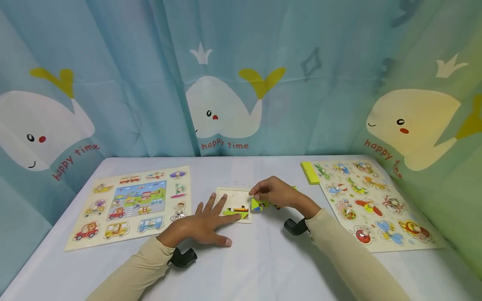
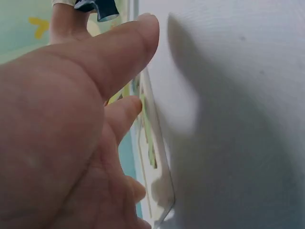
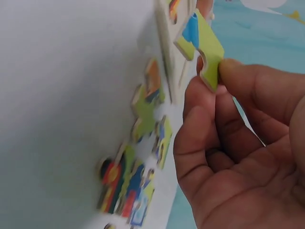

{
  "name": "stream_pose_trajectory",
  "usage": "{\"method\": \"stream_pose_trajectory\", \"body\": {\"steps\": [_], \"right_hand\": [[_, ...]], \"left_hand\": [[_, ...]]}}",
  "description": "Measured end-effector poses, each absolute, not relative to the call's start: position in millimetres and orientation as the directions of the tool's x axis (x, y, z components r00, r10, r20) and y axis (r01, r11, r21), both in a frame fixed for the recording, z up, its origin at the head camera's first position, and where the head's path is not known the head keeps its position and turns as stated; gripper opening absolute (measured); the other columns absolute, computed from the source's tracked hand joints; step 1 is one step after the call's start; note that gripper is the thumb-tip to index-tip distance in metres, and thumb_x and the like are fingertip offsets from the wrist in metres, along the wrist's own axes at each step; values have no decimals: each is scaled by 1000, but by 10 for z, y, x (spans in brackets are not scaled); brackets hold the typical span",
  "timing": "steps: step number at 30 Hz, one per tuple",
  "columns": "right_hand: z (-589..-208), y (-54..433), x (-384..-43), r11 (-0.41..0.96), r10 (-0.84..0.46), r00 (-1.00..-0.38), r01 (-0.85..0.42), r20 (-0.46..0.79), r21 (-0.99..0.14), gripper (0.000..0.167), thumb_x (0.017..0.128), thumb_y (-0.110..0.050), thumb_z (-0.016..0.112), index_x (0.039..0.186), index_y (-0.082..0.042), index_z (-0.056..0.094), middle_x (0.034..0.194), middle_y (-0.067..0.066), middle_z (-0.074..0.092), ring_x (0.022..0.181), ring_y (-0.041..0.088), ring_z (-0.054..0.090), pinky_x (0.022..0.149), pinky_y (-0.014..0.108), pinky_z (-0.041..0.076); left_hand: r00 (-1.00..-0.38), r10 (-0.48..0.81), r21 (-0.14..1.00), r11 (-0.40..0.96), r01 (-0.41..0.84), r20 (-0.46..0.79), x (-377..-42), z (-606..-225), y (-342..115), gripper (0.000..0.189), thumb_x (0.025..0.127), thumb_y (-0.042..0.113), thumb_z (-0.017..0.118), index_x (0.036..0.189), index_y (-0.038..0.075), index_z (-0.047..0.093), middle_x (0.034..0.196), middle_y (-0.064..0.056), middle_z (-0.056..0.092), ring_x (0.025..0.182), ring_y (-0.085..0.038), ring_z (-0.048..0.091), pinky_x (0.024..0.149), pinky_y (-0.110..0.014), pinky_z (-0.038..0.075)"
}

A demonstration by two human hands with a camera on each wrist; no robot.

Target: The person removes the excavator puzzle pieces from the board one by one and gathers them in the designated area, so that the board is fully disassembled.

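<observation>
My right hand (image 1: 276,193) pinches a green jigsaw piece with a blue patch (image 3: 213,52) between thumb and fingers, by the right edge of a small wooden puzzle tray (image 1: 234,195). In the right wrist view the piece is held up off the table, tilted. My left hand (image 1: 205,223) lies over the tray's left side with its fingers spread. Its index finger touches joined pieces (image 1: 241,210) along the tray's bottom, green with a red and yellow strip. The left wrist view shows its thumb (image 2: 136,40) held straight.
Several loose jigsaw pieces (image 3: 145,112) lie on the table under and beyond my right hand. A vehicle puzzle board (image 1: 98,215) lies at left, an insect puzzle board (image 1: 365,209) at right. A yellow-green block (image 1: 310,173) touches the insect board's corner. A whale-print curtain (image 1: 158,104) hangs behind.
</observation>
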State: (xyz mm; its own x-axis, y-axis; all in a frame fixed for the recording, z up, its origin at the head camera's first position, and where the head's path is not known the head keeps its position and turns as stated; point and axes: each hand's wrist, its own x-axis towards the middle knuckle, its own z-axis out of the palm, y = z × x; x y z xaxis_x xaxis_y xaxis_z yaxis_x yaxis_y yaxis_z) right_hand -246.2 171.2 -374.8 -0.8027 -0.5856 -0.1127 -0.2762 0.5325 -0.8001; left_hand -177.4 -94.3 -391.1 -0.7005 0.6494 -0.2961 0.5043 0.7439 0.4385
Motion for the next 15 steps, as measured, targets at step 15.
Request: {"method": "stream_pose_trajectory", "body": {"steps": [15], "right_hand": [[-3808,1883,-2393,480,-679,-717,-274,-155,-833,14,91,0,64,103,4,70,90,4,69,82,14,59,76,26,48]], "left_hand": [[-703,605,354,794,495,-374,-1760,-3875,-829,74,90,59,58,154,38,28,160,-17,-12,144,-35,-17,104,-71,-3]]}}
